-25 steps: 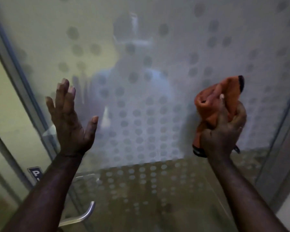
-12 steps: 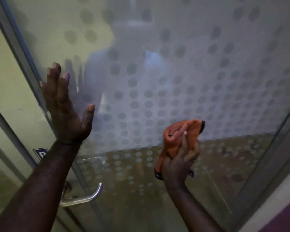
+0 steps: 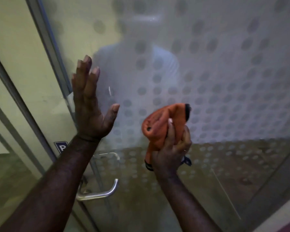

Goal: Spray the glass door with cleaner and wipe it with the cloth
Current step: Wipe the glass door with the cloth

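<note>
The glass door (image 3: 208,81) fills almost the whole view, and it is frosted with rows of round dots. The orange cloth (image 3: 161,124) is bunched up in a ball against the glass, near the middle of the door and just above where the frosted part ends. The right hand (image 3: 171,151) has its fingers closed tight around the cloth, probably so it stays in a firm wad for rubbing. The left hand (image 3: 89,104) is flat and open with the fingers spread, close to the door's left edge. It looks like it is pressing on the glass to keep the door from swinging while the other hand wipes, though I cannot tell for sure that it touches.

Below the left arm, a shiny metal handle (image 3: 104,191) sticks out from the door's left edge. A small dark sign (image 3: 61,147) sits beside the wrist. No spray bottle is in view, so this looks like the wiping part.
</note>
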